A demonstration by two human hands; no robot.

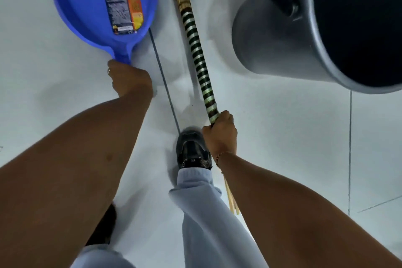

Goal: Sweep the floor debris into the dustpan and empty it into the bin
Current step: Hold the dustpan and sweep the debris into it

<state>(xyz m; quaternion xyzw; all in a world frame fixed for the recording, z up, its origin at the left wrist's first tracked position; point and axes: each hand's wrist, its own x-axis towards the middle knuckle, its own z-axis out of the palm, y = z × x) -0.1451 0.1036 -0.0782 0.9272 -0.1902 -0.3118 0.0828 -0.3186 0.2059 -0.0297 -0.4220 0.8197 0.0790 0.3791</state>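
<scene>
A blue dustpan (87,13) with a printed label lies on the white tiled floor at the upper left, its mouth pointing away from me. My left hand (128,78) is closed around its handle. A straw broom (193,37) with a green-and-white striped handle runs up the middle of the view; its bristles leave the frame at the top. My right hand (219,135) grips the lower end of that handle. A grey bin (282,35) with a dark inside stands at the upper right, just right of the broom. I see no debris in the dustpan or on the floor.
My black shoe (191,148) and pale trouser leg (206,213) stand between my arms; the other shoe (104,226) shows at lower left. Dark grout lines cross the white floor (282,126).
</scene>
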